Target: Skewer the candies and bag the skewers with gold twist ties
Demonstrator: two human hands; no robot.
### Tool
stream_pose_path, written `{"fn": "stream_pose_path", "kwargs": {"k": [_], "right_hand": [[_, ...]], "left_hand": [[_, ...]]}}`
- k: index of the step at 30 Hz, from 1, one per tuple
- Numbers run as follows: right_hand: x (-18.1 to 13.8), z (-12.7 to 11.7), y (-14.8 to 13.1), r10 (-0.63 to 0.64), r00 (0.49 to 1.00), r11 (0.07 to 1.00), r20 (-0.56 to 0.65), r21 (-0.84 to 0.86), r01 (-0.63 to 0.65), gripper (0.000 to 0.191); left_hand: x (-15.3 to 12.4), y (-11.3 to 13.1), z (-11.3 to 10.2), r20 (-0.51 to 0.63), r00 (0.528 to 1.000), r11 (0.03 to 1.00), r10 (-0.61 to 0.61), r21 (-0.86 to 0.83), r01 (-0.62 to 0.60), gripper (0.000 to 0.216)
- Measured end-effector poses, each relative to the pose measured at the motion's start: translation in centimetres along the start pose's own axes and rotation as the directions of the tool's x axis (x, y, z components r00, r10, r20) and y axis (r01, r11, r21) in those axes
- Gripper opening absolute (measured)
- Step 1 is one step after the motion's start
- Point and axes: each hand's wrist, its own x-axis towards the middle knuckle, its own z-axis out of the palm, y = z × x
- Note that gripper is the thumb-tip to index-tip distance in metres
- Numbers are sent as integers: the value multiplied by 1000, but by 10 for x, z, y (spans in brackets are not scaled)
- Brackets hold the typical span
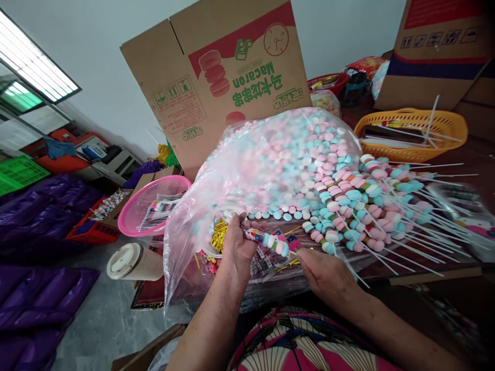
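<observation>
A candy skewer (279, 245) with pink, white and blue pieces lies between my hands, seemingly inside a printed clear sleeve. My left hand (240, 241) is closed around its left end. My right hand (328, 272) pinches the other end, where the stick is; the fingertips are partly hidden. Below the skewer lie flat printed sleeves (266, 262) and several gold ties. Beside my left hand, a bundle of gold twist ties (219, 236) sits in a container under clear plastic. Finished-looking candy skewers (358, 206) with white sticks are piled to the right.
A big clear bag of pastel candies (270, 154) fills the table's middle, before a cardboard box (216, 67). A pink basket (129, 206) and lidded cup (135, 262) stand left. At the back right is a yellow basket (410, 152) holding sticks.
</observation>
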Motion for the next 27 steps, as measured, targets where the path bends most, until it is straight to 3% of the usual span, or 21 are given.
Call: {"fn": "stream_pose_path", "kwargs": {"k": [2, 4, 7, 10, 13, 15, 17, 20, 22, 24, 27], "right_hand": [[-3, 7, 4, -75, 995, 984, -61, -163, 65, 26], [-4, 9, 5, -107, 992, 978, -73, -185, 92, 26], [0, 4, 0, -46, 998, 999, -46, -4, 45, 25], [4, -9, -6, 99, 988, 938, 119, 320, -132, 29], [7, -17, -13, 170, 937, 761, 305, 563, -322, 33], [8, -15, -18, 203, 909, 647, 363, 647, -403, 33], [10, -8, -24, 242, 899, 581, 365, 688, -435, 33], [15, 6, -27, 337, 890, 516, 308, 730, -448, 35], [18, 11, -24, 391, 859, 416, 331, 768, -486, 38], [19, 10, -19, 383, 813, 234, 439, 805, -545, 39], [17, 3, -13, 270, 746, -80, 608, 786, -612, 38]], "left_hand": [[2, -2, 0, -44, 999, 1000, -12, -4, 12, 36], [4, -7, -1, -60, 998, 1000, -14, 3, 14, 36], [3, -15, -4, -37, 999, 999, 30, 26, -29, 37], [0, -17, -10, 147, 986, 996, 76, 30, -81, 40], [-5, -16, -12, 411, 903, 989, 125, 17, -145, 43], [-9, -20, -11, 502, 853, 985, 142, 10, -170, 43], [-14, -33, -10, 511, 850, 986, 128, 29, -166, 38], [-21, -57, -12, 451, 889, 985, 77, 104, -138, 35], [-22, -66, -18, 439, 898, 982, 14, 164, -95, 37], [-18, -60, -25, 457, 889, 982, -26, 180, -64, 40], [-5, -30, -30, 511, 859, 991, -32, 125, -37, 53]]}}
